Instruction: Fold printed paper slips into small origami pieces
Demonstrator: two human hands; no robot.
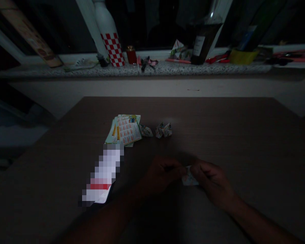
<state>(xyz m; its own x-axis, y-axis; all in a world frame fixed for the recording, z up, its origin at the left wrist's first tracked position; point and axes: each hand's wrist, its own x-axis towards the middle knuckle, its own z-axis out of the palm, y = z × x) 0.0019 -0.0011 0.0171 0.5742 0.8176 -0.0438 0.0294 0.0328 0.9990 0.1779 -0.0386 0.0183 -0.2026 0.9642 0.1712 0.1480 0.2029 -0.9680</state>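
Observation:
Over the dim wooden table, my left hand [165, 173] and my right hand [213, 181] meet at a small printed piece of paper [189, 179]. The left fingers pinch its left edge, and the right thumb presses on its upper right part. Whether the paper is folded is hard to tell in the low light. Beyond my hands, two small folded paper shapes [164, 130] sit side by side, with another folded piece [146, 130] to their left. That one touches or nearly touches a stack of printed paper sheets [128, 130].
A lit phone [105, 176], its screen blurred out, lies left of my left forearm. Behind the table [231, 118], a granite windowsill [152, 70] bears a red-and-white checkered bottle [113, 47], a small red jar [131, 55], a dark labelled cup [199, 47] and a yellow container [242, 56].

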